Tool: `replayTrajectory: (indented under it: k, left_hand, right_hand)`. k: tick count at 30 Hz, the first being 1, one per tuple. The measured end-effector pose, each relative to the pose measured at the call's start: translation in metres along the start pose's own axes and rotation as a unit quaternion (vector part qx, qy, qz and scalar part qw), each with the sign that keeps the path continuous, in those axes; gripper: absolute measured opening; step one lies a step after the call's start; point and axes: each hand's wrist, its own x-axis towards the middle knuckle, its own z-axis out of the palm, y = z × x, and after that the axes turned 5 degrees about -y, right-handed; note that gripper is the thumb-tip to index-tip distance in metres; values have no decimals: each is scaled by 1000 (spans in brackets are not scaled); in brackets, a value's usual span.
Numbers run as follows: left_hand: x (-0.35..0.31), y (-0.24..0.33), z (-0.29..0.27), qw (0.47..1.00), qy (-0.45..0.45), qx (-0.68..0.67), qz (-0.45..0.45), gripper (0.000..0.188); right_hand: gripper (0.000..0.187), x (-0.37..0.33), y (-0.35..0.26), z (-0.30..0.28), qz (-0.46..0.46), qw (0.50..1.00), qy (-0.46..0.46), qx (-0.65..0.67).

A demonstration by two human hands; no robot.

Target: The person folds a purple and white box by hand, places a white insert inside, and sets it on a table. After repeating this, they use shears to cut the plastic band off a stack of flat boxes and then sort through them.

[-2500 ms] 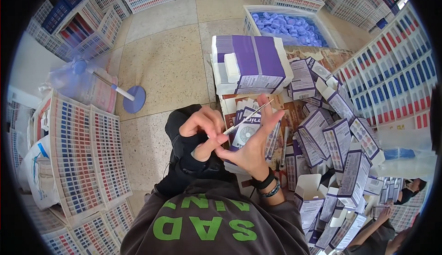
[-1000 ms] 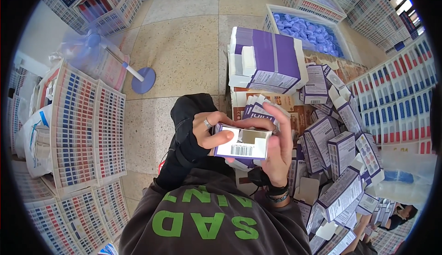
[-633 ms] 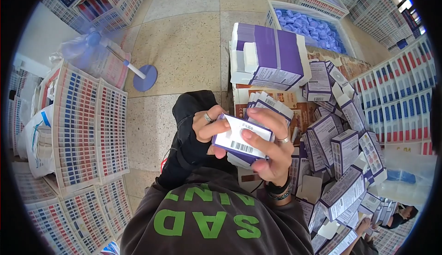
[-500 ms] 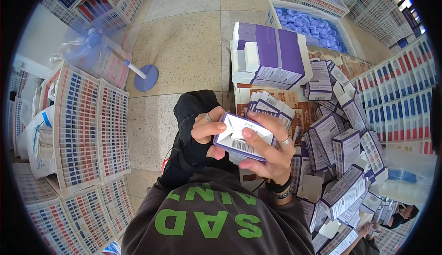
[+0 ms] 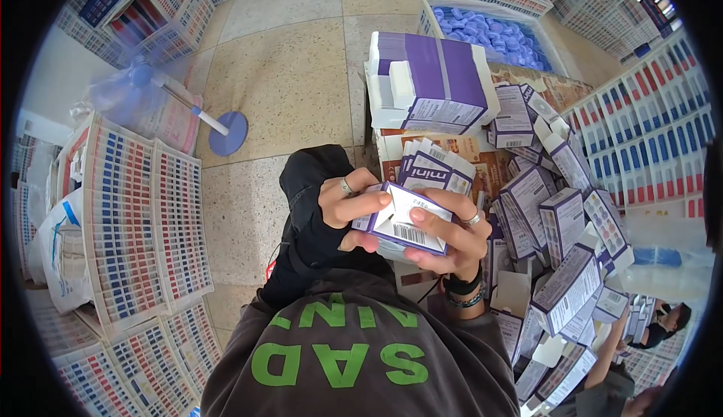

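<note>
A small white and purple carton (image 5: pixel 399 230) is held between my two hands, its end with a barcode tilted up at me. My left hand (image 5: pixel 351 208) grips the carton's left side, the index finger pressed at the end flaps. My right hand (image 5: pixel 453 232) wraps the right side, a finger lying across the white end panel. Whether the flaps are fully closed is partly hidden by my fingers. Just beyond my hands, several flat folded cartons (image 5: pixel 433 168) lie on the table (image 5: pixel 493 165). A pile of filled-out purple and white cartons (image 5: pixel 566 285) spreads to the right.
A large stack of flat cartons (image 5: pixel 444 78) stands at the table's far end. Behind it is a crate of blue round pieces (image 5: pixel 493 37). Crates with red and blue contents (image 5: pixel 124 221) stack at left; a fan (image 5: pixel 226 132) stands on the floor. Another person's arm (image 5: pixel 608 349) reaches in at lower right.
My hands and the carton have moved slightly right and the carton has turned a little. The other person's arm now reaches further toward the carton pile.
</note>
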Motion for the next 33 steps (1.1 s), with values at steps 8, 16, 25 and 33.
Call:
replayTrajectory:
  k: [8, 16, 25, 33]
  left_hand:
    - [-18, 26, -26, 1000, 18, -21, -14, 55]
    - [-46, 64, -56, 999, 16, -26, -34, 42]
    - [-86, 82, -59, 988, 125, -41, -85, 31]
    - [-94, 105, -56, 992, 91, -22, -81, 29]
  right_hand:
    - [45, 11, -36, 19, 18, 999, -9, 37]
    - [47, 19, -66, 45, 2, 998, -61, 25]
    - [39, 18, -118, 79, 91, 993, -74, 16]
    - [41, 5, -141, 75, 117, 990, -60, 47]
